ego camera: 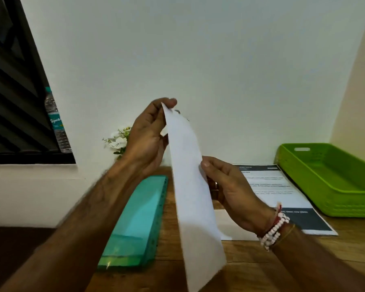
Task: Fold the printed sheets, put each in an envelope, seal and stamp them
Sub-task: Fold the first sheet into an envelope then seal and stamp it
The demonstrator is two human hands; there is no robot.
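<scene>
I hold a long white sheet (190, 186) up in the air over the wooden table (251, 268), tilted so I see its blank back almost edge-on. My left hand (148, 135) pinches its top corner between thumb and fingers. My right hand (230, 186) grips its right edge about halfway down, thumb on the near face. Some dark print shows at the sheet's top edge. A printed sheet (282, 192) with dark bands lies flat on the table behind my right hand. A white envelope or paper (226, 226) lies beside it, partly hidden by my wrist.
A teal tray (135, 222) lies lengthwise at the table's left side. A green plastic basket (333, 182) stands at the right against the wall. White artificial flowers (118, 140) and a water bottle (57, 123) on the window sill sit at the back left.
</scene>
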